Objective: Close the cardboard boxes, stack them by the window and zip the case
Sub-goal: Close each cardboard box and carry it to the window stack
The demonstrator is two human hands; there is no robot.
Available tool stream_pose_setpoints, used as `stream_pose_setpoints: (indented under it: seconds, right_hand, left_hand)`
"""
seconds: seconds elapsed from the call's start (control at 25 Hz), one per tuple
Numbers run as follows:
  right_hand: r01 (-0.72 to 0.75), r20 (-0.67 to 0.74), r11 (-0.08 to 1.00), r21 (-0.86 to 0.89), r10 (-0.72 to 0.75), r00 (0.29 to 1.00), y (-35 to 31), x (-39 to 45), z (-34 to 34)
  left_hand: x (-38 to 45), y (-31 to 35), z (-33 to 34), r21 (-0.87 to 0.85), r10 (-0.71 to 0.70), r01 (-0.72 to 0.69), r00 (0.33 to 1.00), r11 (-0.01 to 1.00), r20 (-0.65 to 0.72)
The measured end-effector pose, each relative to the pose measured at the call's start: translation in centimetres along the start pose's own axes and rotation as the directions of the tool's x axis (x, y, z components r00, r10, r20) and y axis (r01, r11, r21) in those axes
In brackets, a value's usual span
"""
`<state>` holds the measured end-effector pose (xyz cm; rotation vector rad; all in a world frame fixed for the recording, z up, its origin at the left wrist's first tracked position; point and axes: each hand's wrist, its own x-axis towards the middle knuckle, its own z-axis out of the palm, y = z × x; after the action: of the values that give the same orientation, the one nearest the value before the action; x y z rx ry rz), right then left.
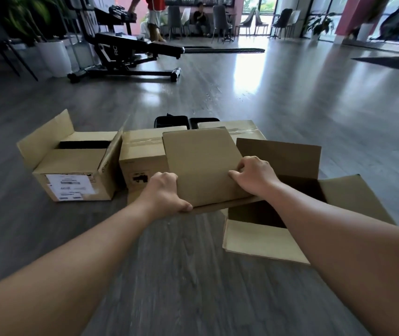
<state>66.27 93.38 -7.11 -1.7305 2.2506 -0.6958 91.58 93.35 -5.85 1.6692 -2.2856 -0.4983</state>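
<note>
Left hand (pixel 167 192): fingers curled round the near left edge of a raised cardboard flap (pixel 198 166), thumb on its near corner, the other fingers hidden behind the board. Right hand (pixel 254 175): fingers bent, tips pinching the flap's right edge, thumb on the flap's upper face. The flap is plain brown and unmarked, tilted up, its free edge pointing far and slightly left; it belongs to the open box (pixel 278 214), which sits on the floor (pixel 169 275) at near right. This box's long axis runs left to right. Its far flap stands upright, its right flap lies folded outward, and its near flap lies flat on the floor; the interior is dark. Just beyond the raised flap stand two taped boxes (pixel 142 151) side by side. At far left, a labelled box (pixel 72 170) rests on the floor with flaps upright and a white shipping label on its near face. Behind the taped boxes, two black cases (pixel 186 121) are partly visible.
</note>
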Motion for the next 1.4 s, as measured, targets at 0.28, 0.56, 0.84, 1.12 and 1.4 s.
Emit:
stream_pose_setpoints:
  seconds: [0.28,0.56,0.84,1.12,1.4]
  right_hand:
    - [-0.179,0.096,0.978,-0.108,0.189,0.977,8.6,-1.1,-1.5]
    - [-0.288,0.260,0.924,-0.250,0.351,0.900,13.4,-1.9,-0.2]
    - [-0.138,0.348,0.935,-0.327,0.255,0.902,13.6,-1.6,2.0]
    - [0.175,0.528,0.934,-0.312,0.017,0.849,10.6,-3.3,5.2]
    - [0.287,0.580,0.897,-0.336,-0.042,0.813,11.5,-3.7,2.6]
  left_hand:
    - [-0.3,6.7,7.7,-0.058,0.057,-0.051,0.993,0.997,0.108]
    - [-1.1,9.2,12.8,-0.012,0.229,-0.236,0.931,0.972,0.285]
    - [-0.6,8.6,14.5,-0.004,0.362,-0.381,0.876,0.925,0.318]
    - [0.6,7.2,15.2,0.118,0.337,-0.355,0.929,0.927,0.149]
    - [1.1,6.2,16.0,0.225,0.354,-0.370,0.929,0.901,0.109]
